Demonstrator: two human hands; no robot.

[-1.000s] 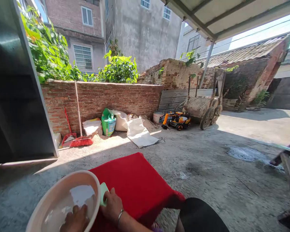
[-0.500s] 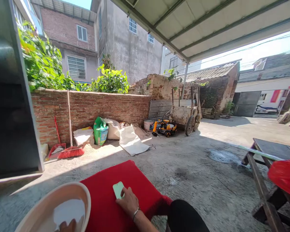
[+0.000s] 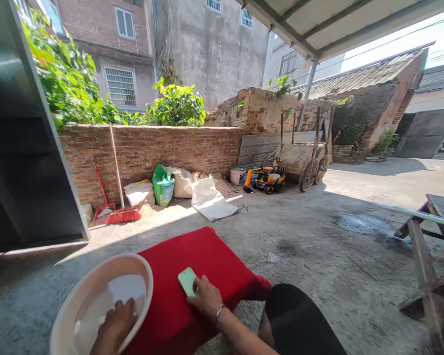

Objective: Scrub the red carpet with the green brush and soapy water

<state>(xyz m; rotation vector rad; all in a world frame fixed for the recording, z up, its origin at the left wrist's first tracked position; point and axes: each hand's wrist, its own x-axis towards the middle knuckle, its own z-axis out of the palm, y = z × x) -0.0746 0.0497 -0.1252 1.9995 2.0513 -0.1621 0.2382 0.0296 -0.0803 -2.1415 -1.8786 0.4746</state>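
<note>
A pale green smartphone (image 3: 188, 282) lies at a slant on the red cloth (image 3: 203, 251) that covers a low table. My right hand (image 3: 207, 298), a bracelet at its wrist, is closed on the phone's lower right part. Left of the cloth stands a wide pinkish-beige basin (image 3: 72, 298) holding water with a bright white patch at its surface. Down inside the basin is my left hand (image 3: 118, 320), its fingers curled downward at the water. Whatever those fingers hold, if anything, is hidden.
My dark-clad knee (image 3: 296, 320) is right of the cloth. A wooden bench-like frame (image 3: 424, 266) stands at far right. Along the brick wall (image 3: 170, 148) are a red broom (image 3: 124, 215), sacks (image 3: 165, 187), a toy excavator (image 3: 268, 180) and a cart (image 3: 296, 158).
The view has swung left and down, bringing more of the basin into sight. My left hand now shows much further in the basin. My right hand stays at the phone.
</note>
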